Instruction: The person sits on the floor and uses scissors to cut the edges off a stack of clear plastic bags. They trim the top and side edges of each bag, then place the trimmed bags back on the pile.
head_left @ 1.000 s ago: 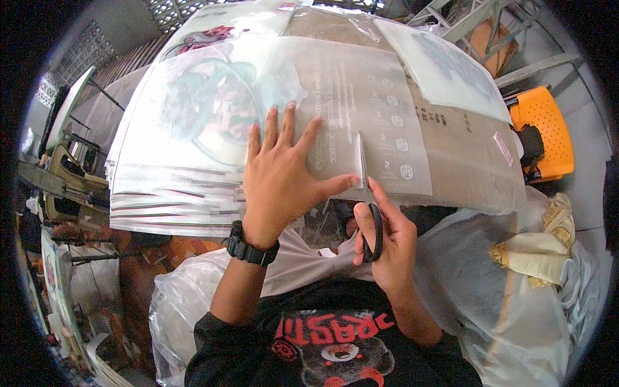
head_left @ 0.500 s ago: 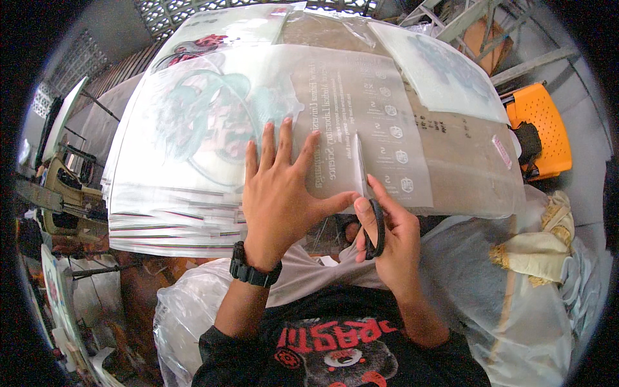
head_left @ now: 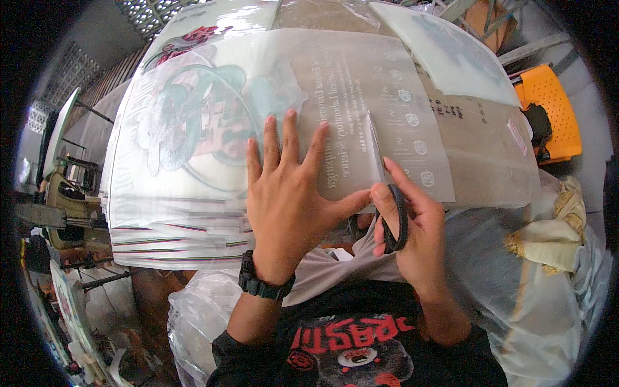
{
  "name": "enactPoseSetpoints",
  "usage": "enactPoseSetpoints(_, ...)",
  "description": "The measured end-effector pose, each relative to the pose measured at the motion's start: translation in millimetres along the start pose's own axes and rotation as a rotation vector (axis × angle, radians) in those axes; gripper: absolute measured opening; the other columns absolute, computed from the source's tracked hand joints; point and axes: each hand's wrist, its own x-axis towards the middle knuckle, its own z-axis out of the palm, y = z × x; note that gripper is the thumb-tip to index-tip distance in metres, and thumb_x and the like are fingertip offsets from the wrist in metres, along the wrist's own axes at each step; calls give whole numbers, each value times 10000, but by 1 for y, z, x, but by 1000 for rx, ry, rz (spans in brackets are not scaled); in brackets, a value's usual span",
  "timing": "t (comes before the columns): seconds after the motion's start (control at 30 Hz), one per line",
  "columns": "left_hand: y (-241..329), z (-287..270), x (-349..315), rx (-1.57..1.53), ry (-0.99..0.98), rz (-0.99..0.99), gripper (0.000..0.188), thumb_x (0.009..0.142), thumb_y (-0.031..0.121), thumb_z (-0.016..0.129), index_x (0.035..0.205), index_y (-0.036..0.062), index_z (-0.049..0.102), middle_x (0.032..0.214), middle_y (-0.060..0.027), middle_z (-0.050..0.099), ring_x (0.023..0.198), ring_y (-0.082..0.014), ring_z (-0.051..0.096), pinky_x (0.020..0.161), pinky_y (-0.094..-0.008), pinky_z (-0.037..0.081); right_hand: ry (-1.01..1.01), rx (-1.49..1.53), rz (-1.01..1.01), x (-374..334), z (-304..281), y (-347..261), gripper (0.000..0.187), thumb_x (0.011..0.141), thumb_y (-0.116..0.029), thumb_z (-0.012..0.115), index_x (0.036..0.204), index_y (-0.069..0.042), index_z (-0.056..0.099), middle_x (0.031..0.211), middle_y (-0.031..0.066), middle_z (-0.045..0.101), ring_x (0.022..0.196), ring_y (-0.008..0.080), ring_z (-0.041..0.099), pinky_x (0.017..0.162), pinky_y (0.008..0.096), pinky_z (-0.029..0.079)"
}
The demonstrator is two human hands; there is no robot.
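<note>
"So, nearest the lens, what shows?"

"A black shirt [head_left: 361, 367] at the lower edge, with red lettering above a bear's face. A dark watch [head_left: 265, 278] circles the left wrist."

"And the hands?"

"The left hand [head_left: 284, 203] lies palm down, fingers spread wide, on a frosted sheet [head_left: 351, 48]. Its thumb stretches to the scissors [head_left: 398, 222]; whether it touches them cannot be told. The right hand [head_left: 419, 232] curls around their black handles, the blades looking closed and pointing away over the sheet."

"Where is the sheet?"

"Directly before the person, across a stack [head_left: 171, 248] with dark-striped edges at left and brown wrap [head_left: 483, 161] at right."

"Any writing?"

"Pale lines of print run sideways on the sheet, right of the left hand, with a column of small badge-like marks farther right. A teal design spreads at left. The wrap bears dark marks and a pinkish label [head_left: 518, 137], too small to make out."

"Beyond that?"

"A whitish panel [head_left: 451, 55] with a faint bluish picture at upper right, an orange chair [head_left: 554, 109] past the wrap, and a lattice wall [head_left: 158, 14] at upper left."
</note>
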Motion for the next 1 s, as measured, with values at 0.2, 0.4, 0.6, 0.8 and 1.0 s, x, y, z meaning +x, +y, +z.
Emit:
enactPoseSetpoints(0.2,-1,1,1,3,-4,11,860,709,632,682,1404,167,477,1518,-183,323,1411,-396,265,1139,-547,187,34,36,0,3,5,-4,585,940,-339,630,1368,24,463,541,15,513,431,75,495,403,248,399)
enactPoseSetpoints(0.4,-3,2,-1,4,7,18,870,711,644,674,1409,168,470,1523,-179,315,1418,-389,254,1142,-547,176,55,66,9,6,7,-8,533,936,-285,636,1348,21,495,617,-2,532,446,46,463,380,214,387)
enactPoseSetpoints(0.6,0,0,1,-14,-9,0,899,695,670,670,1411,167,467,1523,-181,315,1424,-384,242,1146,-541,169,10,8,8,13,0,-9,607,926,-349,645,1374,18,463,555,-1,491,424,71,473,397,241,403)
enactPoseSetpoints(0.8,0,-1,1,-4,-26,-2,939,675,694,672,1425,174,452,1523,-180,314,1425,-383,237,1151,-534,160,-20,6,50,17,-6,-14,605,926,-334,649,1377,21,458,559,0,494,428,71,477,400,241,405)
enactPoseSetpoints(1.0,2,-5,2,-12,-53,-19,951,671,706,673,1432,182,445,1528,-176,306,1429,-376,231,1154,-530,151,-61,14,29,24,-9,-13,609,922,-328,657,1375,26,456,563,0,501,436,73,484,406,245,412)
